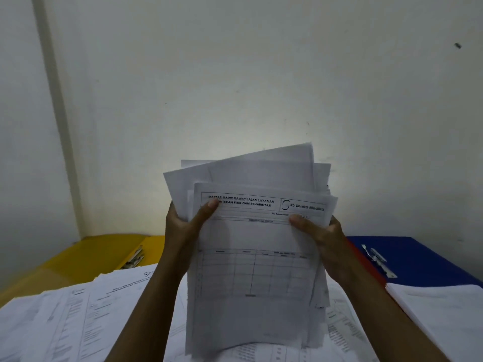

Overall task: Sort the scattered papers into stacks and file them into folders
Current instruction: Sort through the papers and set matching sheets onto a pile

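Note:
I hold an uneven bundle of printed papers [251, 257] upright in front of me, its sheets fanned out of line at the top. The front sheet is a form with a header and a table. My left hand [183, 226] grips the bundle's left edge, thumb across the header. My right hand [321, 233] grips the right edge, thumb on the front sheet. Below the bundle, scattered papers [78, 314] cover the desk. An open yellow folder [99, 254] with a metal clip lies at the back left. An open blue folder [418, 259] with a metal clip lies at the back right.
A neat white stack [439, 312] lies on the near part of the blue folder at the right. A pale wall [235, 87] rises directly behind the desk, with a corner at the left.

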